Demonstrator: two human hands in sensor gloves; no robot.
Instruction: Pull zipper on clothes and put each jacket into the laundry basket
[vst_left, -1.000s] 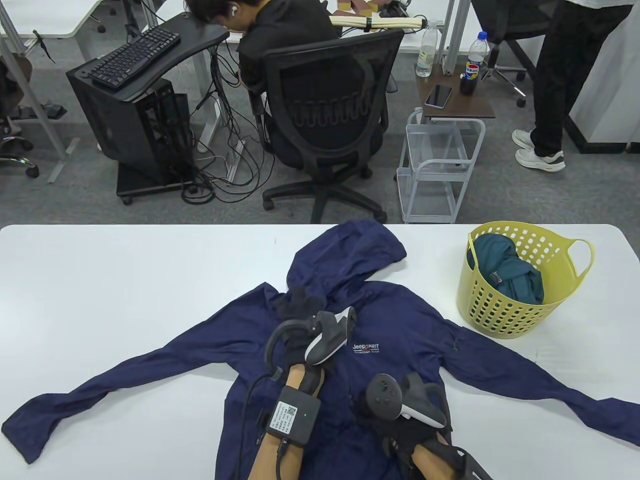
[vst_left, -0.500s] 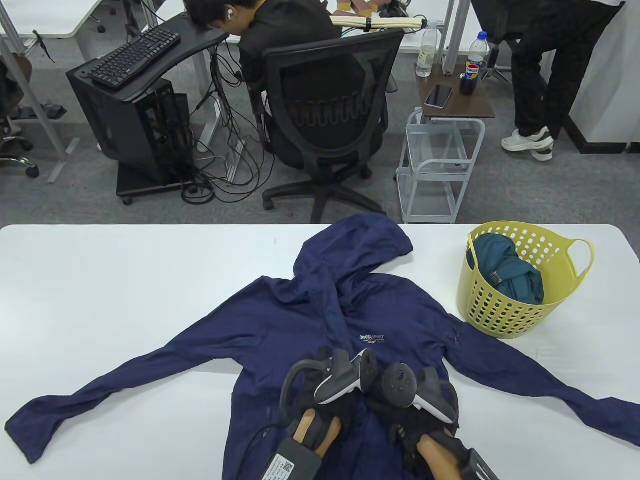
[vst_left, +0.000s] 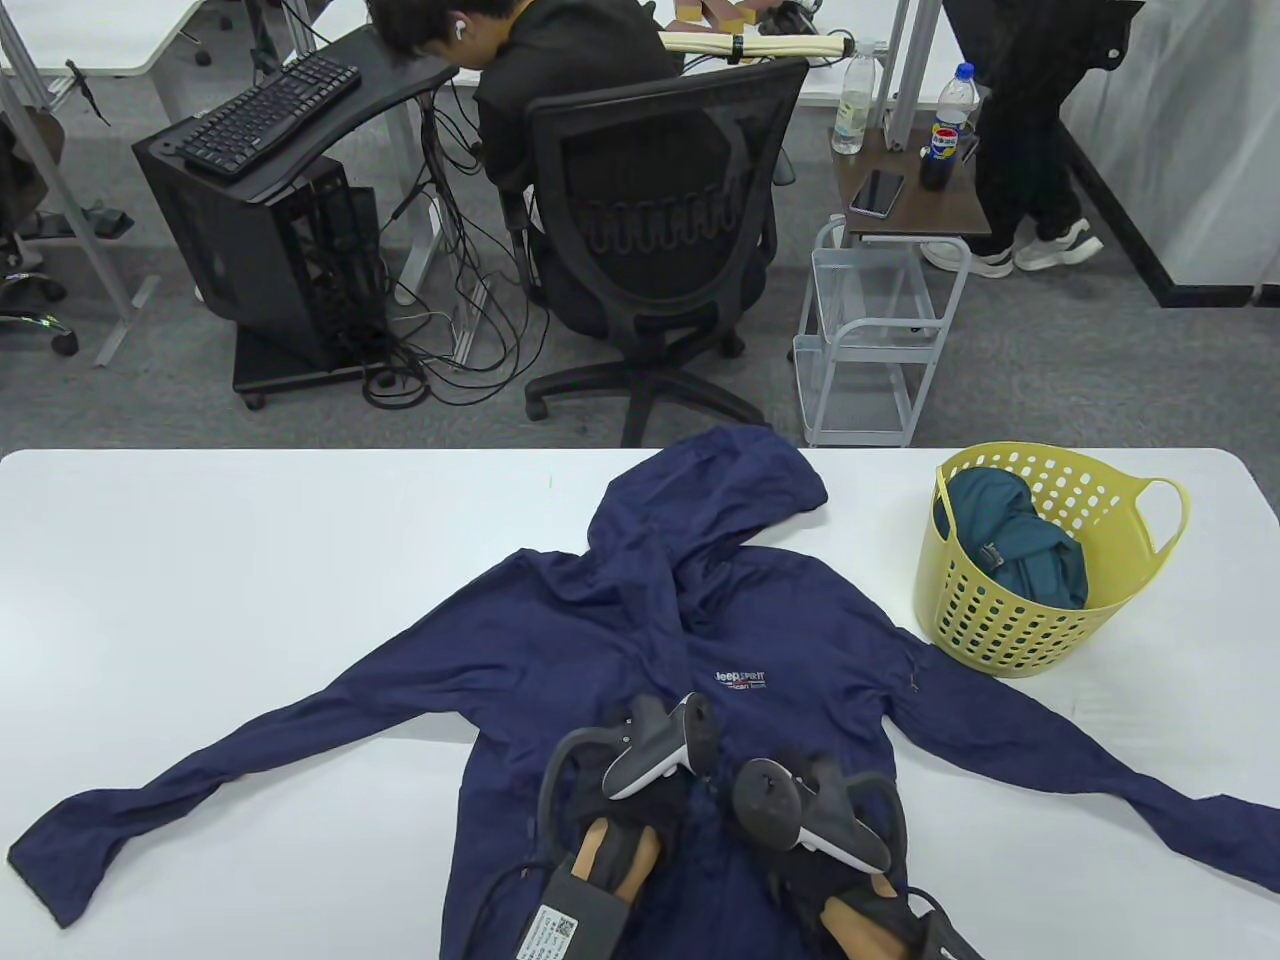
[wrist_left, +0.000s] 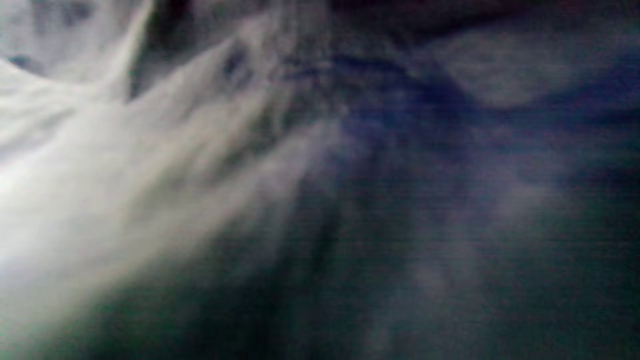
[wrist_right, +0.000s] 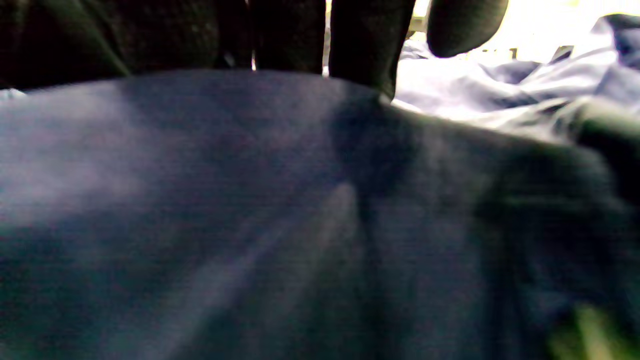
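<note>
A navy hooded jacket (vst_left: 800, 620) lies spread flat on the white table (vst_left: 250, 560), hood toward the far edge and sleeves out to both sides. My left hand (vst_left: 645, 795) and right hand (vst_left: 795, 835) sit side by side on its lower front, near the centre line. The trackers hide the fingers in the table view. In the right wrist view my gloved fingers (wrist_right: 365, 45) lie fairly straight on the navy fabric (wrist_right: 250, 200), thumb apart. The left wrist view shows only blurred navy cloth (wrist_left: 450, 200).
A yellow laundry basket (vst_left: 1010, 640) stands at the table's right, holding a teal jacket (vst_left: 1020, 545). Beyond the far edge are an office chair (vst_left: 650, 220) with a seated person and a small wire cart (vst_left: 870, 340).
My left hand came back from the jacket's collar to the lower front beside my right hand. The hood shifted slightly toward the far edge. A person in the background walked left.
</note>
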